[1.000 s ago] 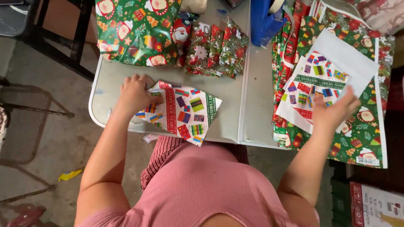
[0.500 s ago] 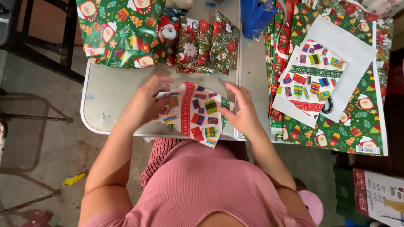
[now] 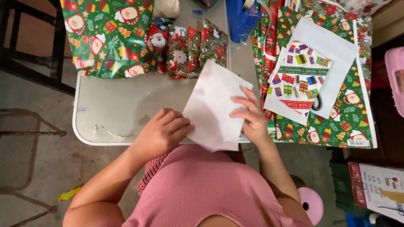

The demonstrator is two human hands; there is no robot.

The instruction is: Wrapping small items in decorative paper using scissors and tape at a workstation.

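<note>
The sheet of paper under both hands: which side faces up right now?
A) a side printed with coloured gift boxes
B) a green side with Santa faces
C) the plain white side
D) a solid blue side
C: the sheet pinned between the left hand and right hand shows only blank white, with no print visible.

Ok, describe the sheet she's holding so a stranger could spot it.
Start at the grey table, near its front edge. Both hands, left hand and right hand, press a plain white sheet. Every other paper nearby shows bright festive print.
</note>
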